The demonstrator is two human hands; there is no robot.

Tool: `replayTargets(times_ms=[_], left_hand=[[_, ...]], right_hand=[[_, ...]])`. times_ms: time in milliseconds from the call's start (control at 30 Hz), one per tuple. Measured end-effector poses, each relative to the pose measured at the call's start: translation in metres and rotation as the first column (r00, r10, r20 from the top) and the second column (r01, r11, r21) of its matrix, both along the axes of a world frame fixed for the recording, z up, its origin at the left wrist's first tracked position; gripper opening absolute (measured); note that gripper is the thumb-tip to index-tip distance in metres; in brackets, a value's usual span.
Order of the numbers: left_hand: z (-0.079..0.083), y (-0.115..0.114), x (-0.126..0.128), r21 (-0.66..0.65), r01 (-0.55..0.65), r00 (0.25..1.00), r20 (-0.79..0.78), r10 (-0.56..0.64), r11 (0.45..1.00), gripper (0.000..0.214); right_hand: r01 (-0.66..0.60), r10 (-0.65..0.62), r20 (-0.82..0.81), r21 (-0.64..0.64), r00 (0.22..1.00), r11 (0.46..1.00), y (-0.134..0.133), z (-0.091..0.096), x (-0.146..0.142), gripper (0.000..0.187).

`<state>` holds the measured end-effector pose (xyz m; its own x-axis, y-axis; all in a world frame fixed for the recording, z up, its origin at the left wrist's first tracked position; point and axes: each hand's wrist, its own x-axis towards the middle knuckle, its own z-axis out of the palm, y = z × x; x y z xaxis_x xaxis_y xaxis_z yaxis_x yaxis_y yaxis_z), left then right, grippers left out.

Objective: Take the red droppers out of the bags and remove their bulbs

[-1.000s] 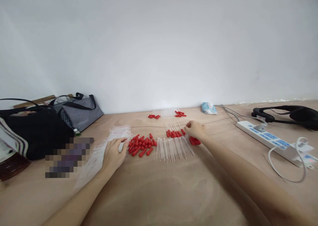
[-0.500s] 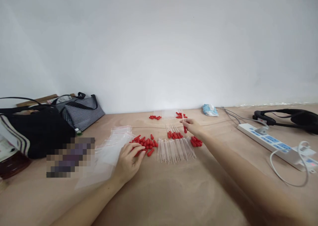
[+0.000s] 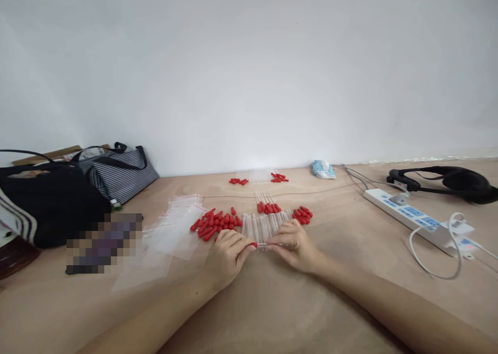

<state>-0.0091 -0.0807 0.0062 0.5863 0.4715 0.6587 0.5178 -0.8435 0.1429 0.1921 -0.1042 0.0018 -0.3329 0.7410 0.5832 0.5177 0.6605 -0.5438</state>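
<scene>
My left hand (image 3: 229,254) is closed on a red rubber bulb (image 3: 254,244), whose end shows at the fingertips. Facing it, my right hand (image 3: 293,246) pinches a clear glass dropper tube (image 3: 263,247) held level, its left end at the bulb; whether it sits inside the bulb I cannot tell. Just behind both hands lies a row of clear dropper tubes (image 3: 260,224), partly covered by my right fingers. Loose red bulbs (image 3: 212,223) are heaped by my left hand. Beyond the row are several droppers with red bulbs (image 3: 268,207) fitted, and more red bulbs (image 3: 302,215) lie to the right.
Clear zip bags (image 3: 177,229) lie left of the bulbs. Near the wall are more droppers (image 3: 279,177) and a blue-and-white packet (image 3: 323,169). A power strip (image 3: 412,216) with cables and a black headset (image 3: 443,182) occupy the right; bags (image 3: 120,172) stand at left.
My right hand has come back from the far droppers to the front of the tube row and grips a tube. My left hand has moved right from the bulb heap with a bulb.
</scene>
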Motion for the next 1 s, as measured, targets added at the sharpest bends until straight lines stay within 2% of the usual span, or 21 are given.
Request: replayTargets(times_ms=[67,100,167,633,733,833,933,1000], left_hand=[[-0.002,-0.002,-0.001,0.028,0.040,0.999,-0.023,-0.040,0.999,0.019],[-0.003,-0.004,-0.001,0.033,0.055,0.998,-0.034,-0.054,0.998,0.020],[-0.004,-0.006,-0.002,0.027,0.069,0.996,-0.052,-0.067,0.997,0.023],[-0.001,-0.012,-0.010,0.001,0.076,0.994,-0.085,-0.075,0.997,0.031],[-0.001,-0.011,-0.021,0.020,-0.004,0.999,-0.051,0.005,1.000,0.029],[0.000,-0.011,-0.031,0.009,-0.050,0.999,0.010,0.050,0.999,0.022],[0.002,-0.004,-0.036,-0.057,-0.102,0.987,0.117,0.108,0.993,0.019],[0.006,0.007,-0.043,-0.079,-0.237,0.951,0.187,0.248,0.968,0.021]], right_hand=[[0.036,-0.091,0.213,0.249,0.973,0.968,-0.006,-0.003,0.002,0.019],[0.041,-0.134,0.268,0.325,0.954,0.945,-0.008,-0.004,0.002,0.020],[0.023,-0.164,0.330,0.391,0.930,0.920,-0.011,-0.007,0.002,0.020],[-0.033,-0.101,0.330,0.377,0.938,0.925,-0.012,-0.010,0.006,0.018],[0.066,-0.173,0.275,0.359,0.946,0.931,-0.012,-0.010,0.014,0.020],[0.258,-0.331,0.184,0.331,0.926,0.908,-0.006,-0.010,0.023,0.020],[0.489,-0.534,0.097,0.295,0.840,0.821,0.007,-0.009,0.031,0.018],[0.597,-0.632,0.103,0.242,0.768,0.765,0.017,-0.008,0.036,0.017]])
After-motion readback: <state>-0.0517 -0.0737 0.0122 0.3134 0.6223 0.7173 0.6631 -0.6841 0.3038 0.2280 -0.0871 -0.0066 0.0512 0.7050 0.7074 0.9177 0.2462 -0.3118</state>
